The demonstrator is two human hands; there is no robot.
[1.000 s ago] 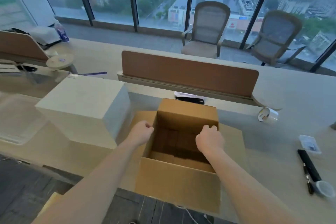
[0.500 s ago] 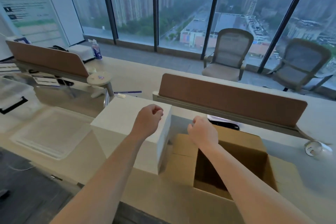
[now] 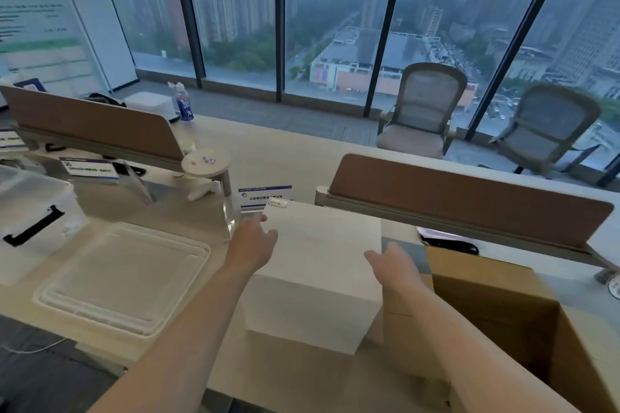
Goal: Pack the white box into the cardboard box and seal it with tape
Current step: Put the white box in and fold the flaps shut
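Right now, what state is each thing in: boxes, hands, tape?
white box, closed, on the desk, not yet packed.
cardboard box, open on top, untaped.
left hand, open, at the white box's left edge.
right hand, open, at its right edge.
tape roll, lying on the desk, untouched.

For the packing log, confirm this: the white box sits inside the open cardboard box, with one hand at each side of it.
Not right. The head view shows the white box standing on the desk left of the open cardboard box, not inside it. The left hand and right hand are at its sides, as stated.
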